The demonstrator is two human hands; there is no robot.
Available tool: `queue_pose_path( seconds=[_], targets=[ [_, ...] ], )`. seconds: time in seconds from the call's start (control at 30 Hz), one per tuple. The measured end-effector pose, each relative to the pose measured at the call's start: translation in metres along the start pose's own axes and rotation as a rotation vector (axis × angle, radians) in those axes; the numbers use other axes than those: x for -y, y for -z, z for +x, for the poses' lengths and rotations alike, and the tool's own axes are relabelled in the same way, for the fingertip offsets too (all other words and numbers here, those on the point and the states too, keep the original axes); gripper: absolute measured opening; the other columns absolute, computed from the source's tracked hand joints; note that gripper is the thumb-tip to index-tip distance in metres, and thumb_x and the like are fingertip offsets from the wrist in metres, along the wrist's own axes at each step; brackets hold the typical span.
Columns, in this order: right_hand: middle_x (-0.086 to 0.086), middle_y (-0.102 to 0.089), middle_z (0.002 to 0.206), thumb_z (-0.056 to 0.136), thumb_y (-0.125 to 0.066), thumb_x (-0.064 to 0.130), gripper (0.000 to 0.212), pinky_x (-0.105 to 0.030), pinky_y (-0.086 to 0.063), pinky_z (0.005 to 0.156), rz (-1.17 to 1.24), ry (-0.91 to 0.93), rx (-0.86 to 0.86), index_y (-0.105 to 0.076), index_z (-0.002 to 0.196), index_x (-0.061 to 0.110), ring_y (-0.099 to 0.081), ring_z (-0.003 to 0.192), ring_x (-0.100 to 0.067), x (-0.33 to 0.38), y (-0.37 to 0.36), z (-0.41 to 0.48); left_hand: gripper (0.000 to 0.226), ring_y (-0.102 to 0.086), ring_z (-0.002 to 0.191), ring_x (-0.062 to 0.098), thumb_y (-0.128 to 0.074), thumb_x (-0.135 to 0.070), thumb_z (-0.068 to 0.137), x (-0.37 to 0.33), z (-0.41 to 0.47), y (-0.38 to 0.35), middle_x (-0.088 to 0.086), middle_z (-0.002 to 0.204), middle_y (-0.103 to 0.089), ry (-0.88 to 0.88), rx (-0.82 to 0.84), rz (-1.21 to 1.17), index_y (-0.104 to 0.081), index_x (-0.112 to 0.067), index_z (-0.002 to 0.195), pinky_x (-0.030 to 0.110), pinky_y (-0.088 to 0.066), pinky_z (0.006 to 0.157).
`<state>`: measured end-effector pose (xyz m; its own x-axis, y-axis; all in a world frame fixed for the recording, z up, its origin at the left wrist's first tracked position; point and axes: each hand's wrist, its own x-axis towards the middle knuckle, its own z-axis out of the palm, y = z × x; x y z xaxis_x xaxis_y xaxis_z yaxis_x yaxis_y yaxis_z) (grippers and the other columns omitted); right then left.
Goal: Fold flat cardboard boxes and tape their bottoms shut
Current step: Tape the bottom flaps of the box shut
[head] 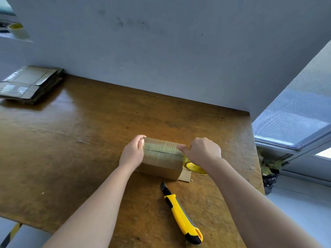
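Cardboard box [161,159] sits mid-way along the table [71,140], taped seam up. My left hand [132,153] curls round its left end. My right hand [204,151] thumbs the right edge, other fingers curled; I cannot tell on what. Tape roll [195,168] lies beneath it, and the utility knife [180,213] lies nearer me.

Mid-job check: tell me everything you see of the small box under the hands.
The box is small, brown cardboard, standing on the wooden table with its closed flaps upward. Their seam runs left to right under glossy clear tape. A loose flap juts from its base at the near right. The left hand grips its left end; the right hand touches its top right edge. A tape roll lies beside its right side.
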<state>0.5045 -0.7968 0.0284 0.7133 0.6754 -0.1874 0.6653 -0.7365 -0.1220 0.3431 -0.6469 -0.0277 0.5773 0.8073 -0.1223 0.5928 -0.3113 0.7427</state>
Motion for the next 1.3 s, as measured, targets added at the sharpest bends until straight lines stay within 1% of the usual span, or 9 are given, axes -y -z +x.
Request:
queue_pose_path(
  seconds=[0.3, 0.47, 0.6, 0.73, 0.87, 1.0, 1.1, 1.23, 1.3],
  targets=[
    [0.010, -0.056, 0.065, 0.083, -0.033, 0.078, 0.069, -0.019, -0.037, 0.042, 0.063, -0.007, -0.002, -0.071, 0.092, 0.021, -0.053, 0.057, -0.007, -0.012, -0.030, 0.003, 0.039, -0.053, 0.115, 0.020, -0.026, -0.037, 0.103, 0.000, 0.000, 0.000, 0.001, 0.131, -0.056, 0.032, -0.011, 0.068, -0.047, -0.025, 0.133, 0.029, -0.047, 0.082],
    [0.011, -0.055, 0.066, 0.081, -0.033, 0.081, 0.070, -0.020, -0.039, 0.044, 0.072, -0.012, 0.006, -0.071, 0.093, 0.024, -0.052, 0.058, -0.007, -0.015, -0.035, 0.007, 0.057, -0.054, 0.114, 0.021, -0.046, -0.062, 0.089, 0.003, -0.001, 0.000, -0.004, 0.132, -0.052, 0.020, 0.116, 0.064, -0.038, -0.028, 0.134, 0.028, -0.049, 0.077],
    [0.011, -0.057, 0.065, 0.081, -0.034, 0.081, 0.070, -0.019, -0.040, 0.043, 0.073, -0.034, 0.015, -0.072, 0.092, 0.023, -0.054, 0.057, -0.007, -0.012, -0.036, 0.007, 0.061, -0.051, 0.123, 0.024, -0.045, -0.061, 0.090, -0.009, 0.000, 0.003, 0.001, 0.144, -0.046, 0.025, 0.142, 0.237, -0.033, -0.027, 0.139, 0.036, -0.050, 0.087],
    [0.010, -0.059, 0.064, 0.081, -0.037, 0.080, 0.066, -0.019, -0.040, 0.042, 0.074, -0.081, 0.041, -0.070, 0.086, 0.023, -0.056, 0.057, -0.008, -0.008, -0.033, 0.005, 0.057, -0.013, 0.147, 0.022, -0.024, -0.046, 0.100, -0.027, -0.022, -0.017, 0.002, 0.160, -0.015, -0.290, -0.042, 0.664, -0.015, -0.023, 0.152, 0.046, -0.015, 0.117],
    [0.006, -0.061, 0.065, 0.083, -0.041, 0.076, 0.063, -0.021, -0.040, 0.043, 0.084, -0.122, 0.088, -0.066, 0.073, 0.019, -0.058, 0.057, -0.011, -0.004, -0.027, 0.004, 0.064, 0.005, 0.147, 0.014, -0.007, -0.053, 0.098, -0.040, -0.049, -0.049, -0.003, 0.160, 0.000, -0.475, 0.131, 0.713, -0.009, -0.020, 0.153, 0.045, 0.003, 0.118],
    [-0.004, -0.065, 0.081, 0.095, -0.047, 0.050, 0.048, -0.029, -0.046, 0.058, 0.288, -0.044, 0.316, -0.067, 0.085, 0.007, -0.062, 0.075, -0.022, 0.004, -0.012, 0.008, 0.058, 0.013, 0.145, 0.008, -0.010, -0.051, 0.100, -0.025, -0.029, -0.025, -0.006, 0.161, 0.003, -0.552, 0.211, 0.774, -0.003, -0.027, 0.152, 0.044, 0.007, 0.116],
    [-0.016, -0.068, 0.101, 0.094, -0.051, 0.032, 0.034, -0.039, -0.052, 0.079, 0.566, 0.001, 0.463, -0.068, 0.105, 0.004, -0.065, 0.094, -0.028, 0.016, -0.007, 0.002, 0.051, 0.017, 0.145, 0.020, -0.016, -0.048, 0.100, -0.016, -0.006, 0.005, -0.003, 0.160, 0.013, -0.433, 0.210, 0.829, -0.007, -0.041, 0.150, 0.053, 0.007, 0.115],
    [-0.005, -0.064, 0.109, 0.093, -0.055, 0.030, 0.019, -0.030, -0.049, 0.077, 0.747, 0.072, 0.518, -0.062, 0.107, 0.019, -0.059, 0.094, -0.016, 0.032, -0.010, -0.008, 0.046, -0.011, 0.145, 0.024, -0.033, -0.033, 0.102, -0.015, 0.003, 0.018, 0.000, 0.158, -0.015, -0.295, 0.105, 0.706, -0.028, -0.035, 0.148, 0.048, -0.016, 0.115],
    [-0.001, -0.064, 0.108, 0.095, -0.055, 0.032, 0.017, -0.031, -0.051, 0.078, 0.826, 0.074, 0.520, -0.057, 0.109, 0.023, -0.061, 0.094, -0.013, 0.039, -0.014, -0.012, 0.049, -0.004, 0.147, 0.019, -0.027, -0.031, 0.104, -0.010, 0.005, 0.015, -0.001, 0.161, -0.009, -0.281, 0.129, 0.676, -0.019, -0.026, 0.152, 0.041, -0.010, 0.117]
  ],
)
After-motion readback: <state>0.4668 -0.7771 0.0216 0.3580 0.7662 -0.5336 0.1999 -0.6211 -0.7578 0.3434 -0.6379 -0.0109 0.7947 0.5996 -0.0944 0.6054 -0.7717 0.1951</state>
